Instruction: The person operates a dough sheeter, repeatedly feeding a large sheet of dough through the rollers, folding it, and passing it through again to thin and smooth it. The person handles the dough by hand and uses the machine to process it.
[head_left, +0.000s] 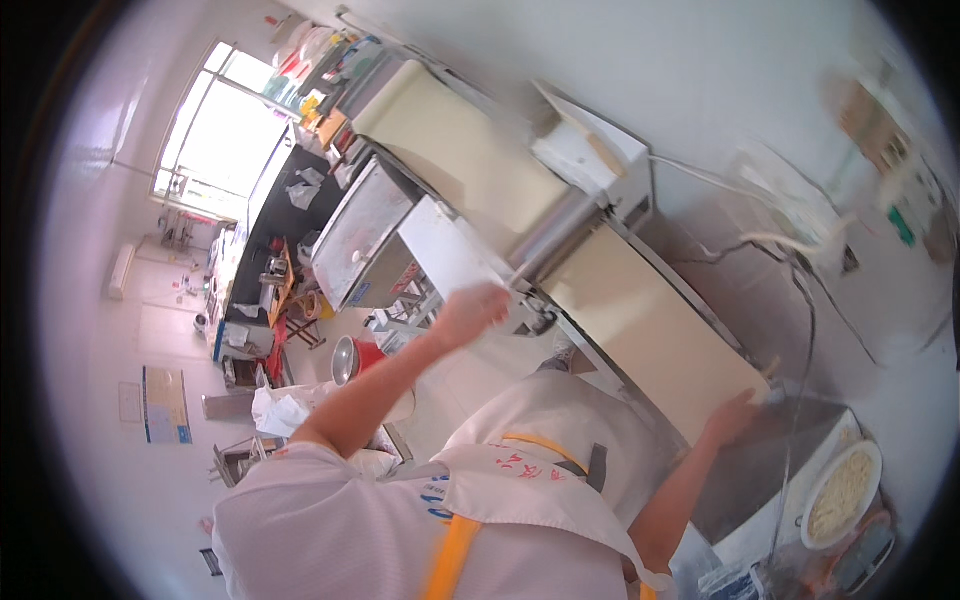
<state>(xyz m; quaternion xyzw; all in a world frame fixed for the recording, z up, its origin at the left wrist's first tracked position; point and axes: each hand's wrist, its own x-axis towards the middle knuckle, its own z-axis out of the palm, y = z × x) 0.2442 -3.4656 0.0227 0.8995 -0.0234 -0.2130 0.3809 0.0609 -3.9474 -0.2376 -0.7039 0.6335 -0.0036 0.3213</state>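
A dough-sheeter-like machine with a metal roller housing (555, 229) stands before me. One cream-coloured belt (472, 142) runs beyond the rollers and another cream belt surface (645, 322) slopes towards my right. Whether a dough sheet covers either one, I cannot tell. My left hand (474, 311) is raised near the machine's side by a metal fitting (536, 315); its fingers are curled and blurred, and nothing shows in them. My right hand (731, 416) rests with spread fingers against the near end of the lower belt.
At the lower right stands a white basin (840, 495) of pale, crumbly food, beside a scale-like device (862, 555). Cables (802, 277) hang along the wall. A white machine box (600, 157) flanks the rollers. A red bucket (367, 356) stands on the floor at left.
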